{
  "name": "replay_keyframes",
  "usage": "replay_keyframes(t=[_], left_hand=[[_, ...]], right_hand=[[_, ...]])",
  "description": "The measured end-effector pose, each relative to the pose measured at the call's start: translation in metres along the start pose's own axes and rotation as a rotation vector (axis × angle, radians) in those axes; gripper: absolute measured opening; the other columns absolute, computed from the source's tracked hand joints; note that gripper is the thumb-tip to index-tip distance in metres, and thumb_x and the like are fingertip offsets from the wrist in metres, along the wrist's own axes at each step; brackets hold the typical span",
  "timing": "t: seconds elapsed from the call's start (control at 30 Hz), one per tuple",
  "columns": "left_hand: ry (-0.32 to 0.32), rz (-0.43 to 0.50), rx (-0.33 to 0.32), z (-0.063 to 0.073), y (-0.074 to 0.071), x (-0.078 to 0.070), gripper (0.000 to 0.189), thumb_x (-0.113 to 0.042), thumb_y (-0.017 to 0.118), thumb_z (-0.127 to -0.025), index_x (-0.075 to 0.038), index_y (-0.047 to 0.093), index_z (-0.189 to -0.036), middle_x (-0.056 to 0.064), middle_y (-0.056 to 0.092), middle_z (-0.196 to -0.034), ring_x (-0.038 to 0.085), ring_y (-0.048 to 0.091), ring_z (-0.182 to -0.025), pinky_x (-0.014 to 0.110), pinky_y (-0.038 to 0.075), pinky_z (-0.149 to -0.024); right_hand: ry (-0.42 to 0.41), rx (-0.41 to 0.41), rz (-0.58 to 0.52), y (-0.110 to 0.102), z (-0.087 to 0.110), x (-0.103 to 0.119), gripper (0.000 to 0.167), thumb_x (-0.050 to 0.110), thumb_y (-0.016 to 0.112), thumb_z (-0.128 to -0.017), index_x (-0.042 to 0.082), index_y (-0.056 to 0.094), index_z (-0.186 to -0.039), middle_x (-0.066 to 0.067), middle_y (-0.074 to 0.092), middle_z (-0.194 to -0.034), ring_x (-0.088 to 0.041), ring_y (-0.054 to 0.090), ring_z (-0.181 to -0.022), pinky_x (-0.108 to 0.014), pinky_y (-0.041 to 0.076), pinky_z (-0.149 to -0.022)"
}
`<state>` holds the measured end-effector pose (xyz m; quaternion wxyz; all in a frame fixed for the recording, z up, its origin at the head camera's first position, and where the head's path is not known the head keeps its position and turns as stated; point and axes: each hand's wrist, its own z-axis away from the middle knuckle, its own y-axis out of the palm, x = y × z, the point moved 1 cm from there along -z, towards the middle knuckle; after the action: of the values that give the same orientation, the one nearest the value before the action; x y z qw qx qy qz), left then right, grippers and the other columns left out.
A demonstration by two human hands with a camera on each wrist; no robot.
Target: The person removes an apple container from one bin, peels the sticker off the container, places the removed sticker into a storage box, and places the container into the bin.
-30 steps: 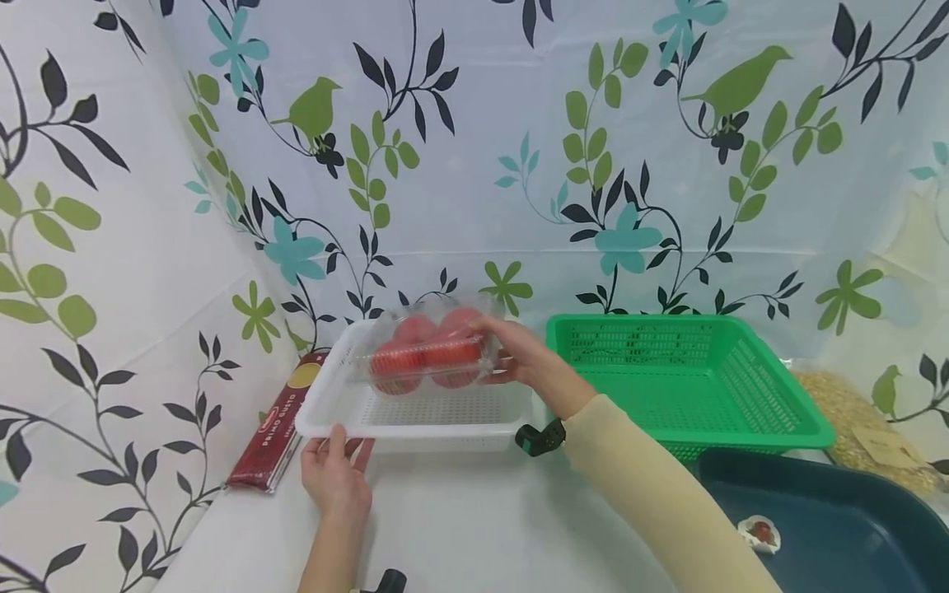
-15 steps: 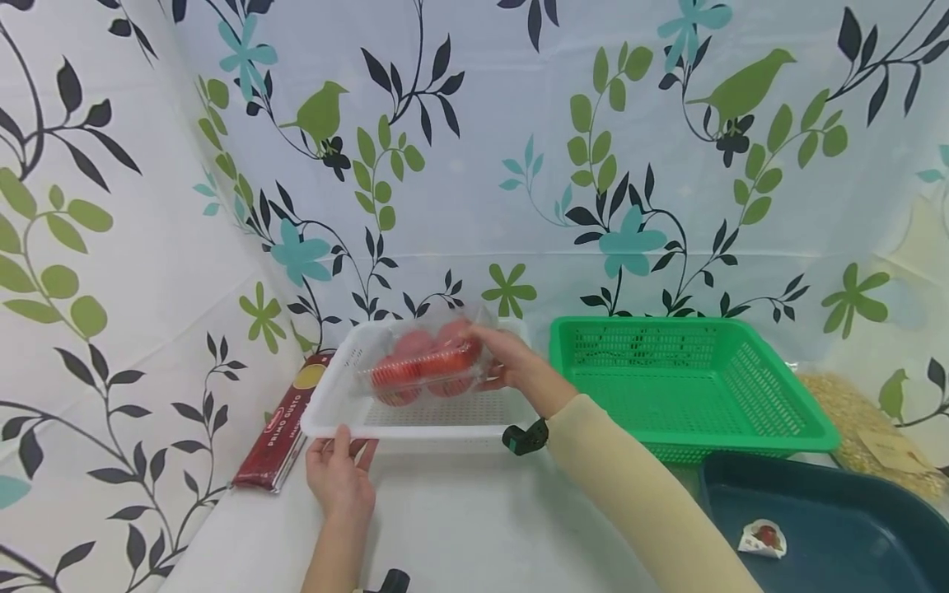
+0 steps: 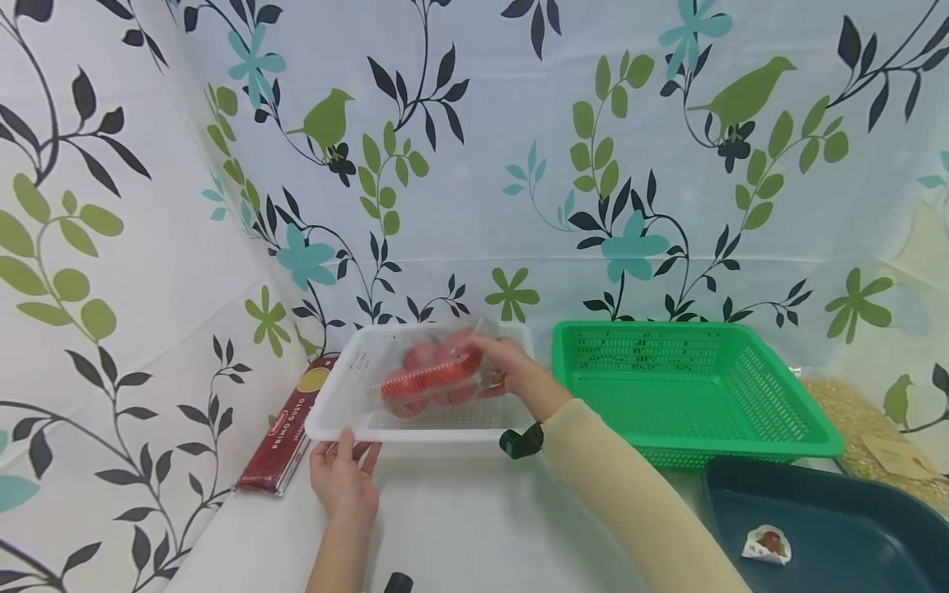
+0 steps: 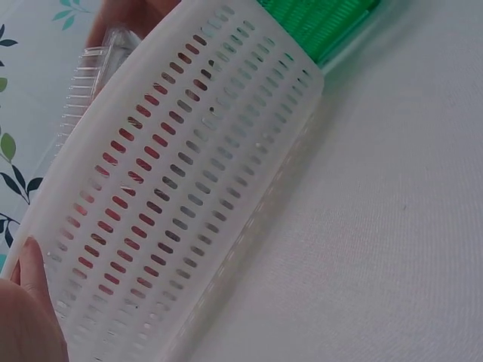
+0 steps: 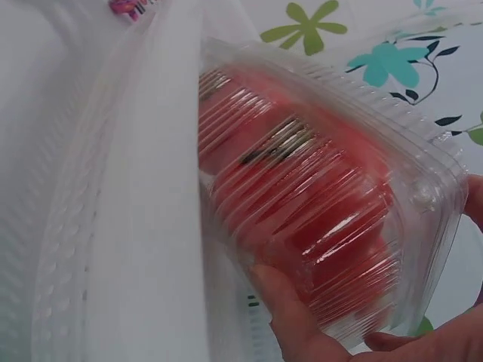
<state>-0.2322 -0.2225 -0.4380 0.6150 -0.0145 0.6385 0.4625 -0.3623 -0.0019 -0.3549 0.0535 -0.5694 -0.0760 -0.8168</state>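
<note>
A clear plastic clamshell of red tomatoes [image 3: 433, 379] is tilted inside the white basket [image 3: 437, 434], below the height of its back rim. My right hand [image 3: 513, 371] grips the pack at its right end; the right wrist view shows fingers and thumb on the ribbed plastic of the tomato clamshell [image 5: 317, 204]. At the basket's front left corner, my left hand [image 3: 345, 482] holds the rim, thumb on the edge. The left wrist view shows the basket's slotted front wall [image 4: 173, 173], with red showing through the slots. Whether the pack touches the basket floor is hidden.
A green basket [image 3: 638, 383] stands right of the white one. In front of it is a dark blue tray [image 3: 838, 535] with a small red-and-white piece [image 3: 768, 544]. A bag of pale grains [image 3: 867, 428] lies far right, a red coffee pack [image 3: 285, 432] left.
The right hand has lowered the tomato clamshell deeper into the white basket. My left hand stays on the rim. The whole view has shifted slightly.
</note>
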Motion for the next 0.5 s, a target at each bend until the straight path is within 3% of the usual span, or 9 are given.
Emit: replay_keyframes(t=[0.23,0.37,0.5], left_hand=[[-0.001,0.008,-0.008,0.000,0.000,0.001,0.031,-0.019,0.057,-0.104,-0.018,0.041,-0.131,0.012,0.049,-0.137,0.020,0.065,-0.107,0.031,0.058,-0.088],[-0.006,0.023,-0.001,-0.001,-0.001,0.001,0.036,-0.019,0.057,-0.104,-0.016,0.039,-0.135,0.013,0.048,-0.138,0.021,0.065,-0.108,0.031,0.058,-0.088],[-0.008,0.035,0.001,-0.002,0.000,0.001,0.037,-0.018,0.057,-0.104,-0.015,0.038,-0.136,0.013,0.048,-0.137,0.020,0.066,-0.103,0.032,0.058,-0.088]], right_hand=[[0.005,0.000,0.022,0.006,-0.001,-0.004,0.076,0.037,0.076,-0.083,0.002,0.042,-0.141,-0.024,0.049,-0.139,-0.047,0.057,-0.117,-0.057,0.058,-0.087],[0.000,-0.001,0.030,0.010,-0.001,-0.002,0.094,0.040,0.080,-0.083,0.001,0.026,-0.150,-0.025,0.043,-0.143,-0.051,0.054,-0.120,-0.060,0.056,-0.089],[-0.030,0.023,0.079,0.012,0.000,0.001,0.089,0.041,0.080,-0.085,0.000,0.033,-0.148,-0.024,0.042,-0.144,-0.053,0.051,-0.121,-0.061,0.056,-0.087]])
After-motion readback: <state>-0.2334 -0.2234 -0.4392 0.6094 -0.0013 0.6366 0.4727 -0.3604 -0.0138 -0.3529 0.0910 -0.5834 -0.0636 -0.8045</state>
